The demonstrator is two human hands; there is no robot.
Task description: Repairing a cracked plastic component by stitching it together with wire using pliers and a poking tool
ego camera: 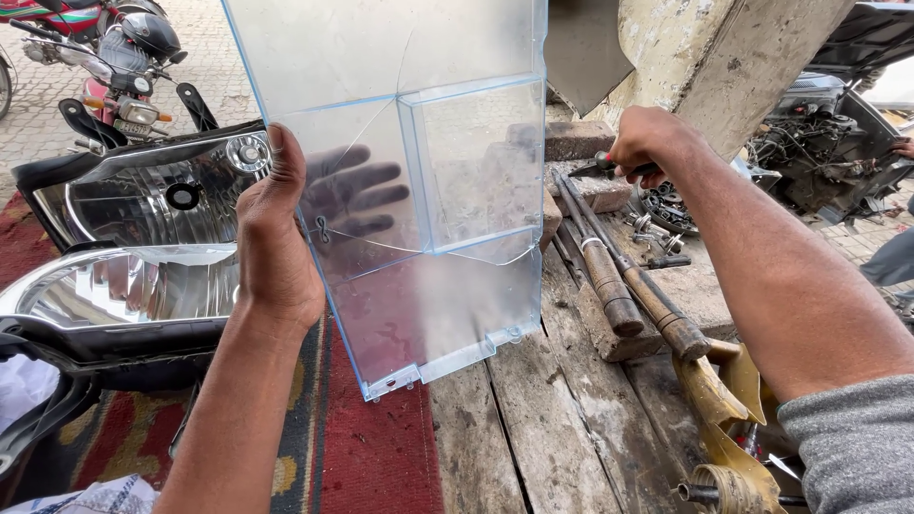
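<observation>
My left hand (276, 228) holds up a clear plastic tray (419, 171) with pale blue edges, thumb on the near face and fingers showing through behind it. The tray is cracked, with lines running across its middle. It stands upright over the edge of a worn wooden bench (533, 419). My right hand (647, 143) reaches out to the right and is closed on a small tool with a red and black handle (609, 164), near a brick at the back of the bench.
Two car headlight units (143, 247) lie on a red patterned rug (371, 457) at left. Long rusty metal rods (619, 286) and a yellow-brown metal part (724, 400) lie on the bench. A motorcycle (114, 67) stands behind; engine parts (819, 152) sit far right.
</observation>
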